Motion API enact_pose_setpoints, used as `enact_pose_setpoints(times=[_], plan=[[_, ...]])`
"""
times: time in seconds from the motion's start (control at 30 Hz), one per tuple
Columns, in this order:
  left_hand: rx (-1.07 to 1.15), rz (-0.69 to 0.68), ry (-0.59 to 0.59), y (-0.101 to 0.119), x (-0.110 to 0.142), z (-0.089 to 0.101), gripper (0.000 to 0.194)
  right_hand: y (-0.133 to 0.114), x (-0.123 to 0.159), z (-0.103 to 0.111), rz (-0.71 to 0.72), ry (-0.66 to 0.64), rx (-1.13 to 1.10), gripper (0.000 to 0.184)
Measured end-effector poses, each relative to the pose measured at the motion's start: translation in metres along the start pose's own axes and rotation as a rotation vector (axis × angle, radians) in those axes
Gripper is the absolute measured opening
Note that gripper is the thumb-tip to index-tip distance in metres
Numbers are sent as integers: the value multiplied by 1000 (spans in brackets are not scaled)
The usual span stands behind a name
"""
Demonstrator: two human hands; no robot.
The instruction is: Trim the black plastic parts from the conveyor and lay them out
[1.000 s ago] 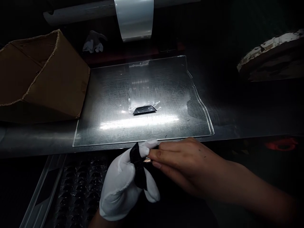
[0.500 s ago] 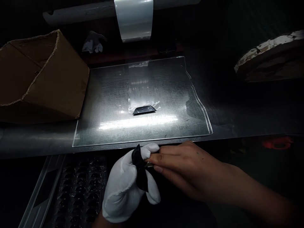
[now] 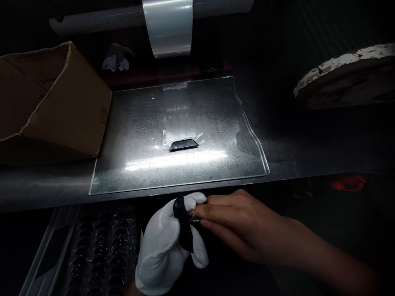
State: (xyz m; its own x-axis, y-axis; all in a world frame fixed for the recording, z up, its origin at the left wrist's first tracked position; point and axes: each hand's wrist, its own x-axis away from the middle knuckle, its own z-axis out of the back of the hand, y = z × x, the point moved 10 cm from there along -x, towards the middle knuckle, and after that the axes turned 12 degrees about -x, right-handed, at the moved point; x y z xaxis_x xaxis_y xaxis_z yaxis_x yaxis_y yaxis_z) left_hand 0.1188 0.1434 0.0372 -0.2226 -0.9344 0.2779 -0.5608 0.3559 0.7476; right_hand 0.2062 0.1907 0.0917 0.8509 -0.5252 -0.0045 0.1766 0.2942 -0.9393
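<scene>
My left hand [image 3: 160, 248], in a white glove, is closed on a small black plastic piece [image 3: 185, 232] held upright below the table's front edge. My bare right hand [image 3: 243, 226] meets it from the right, fingers pinched on a small shiny metal tool [image 3: 194, 219] against the piece's edge. Most of that tool is hidden by the fingers, so its kind is unclear. A similar black piece [image 3: 184, 144], shaped like a trapezoid, lies on the glass plate [image 3: 138, 123] with clear film [image 3: 173, 133] around its back edge.
An open cardboard box [image 3: 83, 111] stands at the left. A roll of film [image 3: 169, 31] hangs on a bar at the back, near a crumpled white glove [image 3: 117, 57]. A clear tray [image 3: 101, 250] of black pieces is at lower left. An orange-red object [image 3: 348, 183] lies at right.
The view has shifted slightly, so the table things sit a little further left. Both hands keep nearly the same hold on the black piece and the metal tool.
</scene>
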Motion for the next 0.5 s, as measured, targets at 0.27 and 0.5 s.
enact_pose_setpoints(times=[0.27, 0.5], plan=[[-6, 30, 14, -9, 0, 9, 42, 2, 5, -8, -33, -18, -5, 33], [26, -34, -53, 5, 2, 8, 40, -2, 4, -1, -28, 72, -77, 33]])
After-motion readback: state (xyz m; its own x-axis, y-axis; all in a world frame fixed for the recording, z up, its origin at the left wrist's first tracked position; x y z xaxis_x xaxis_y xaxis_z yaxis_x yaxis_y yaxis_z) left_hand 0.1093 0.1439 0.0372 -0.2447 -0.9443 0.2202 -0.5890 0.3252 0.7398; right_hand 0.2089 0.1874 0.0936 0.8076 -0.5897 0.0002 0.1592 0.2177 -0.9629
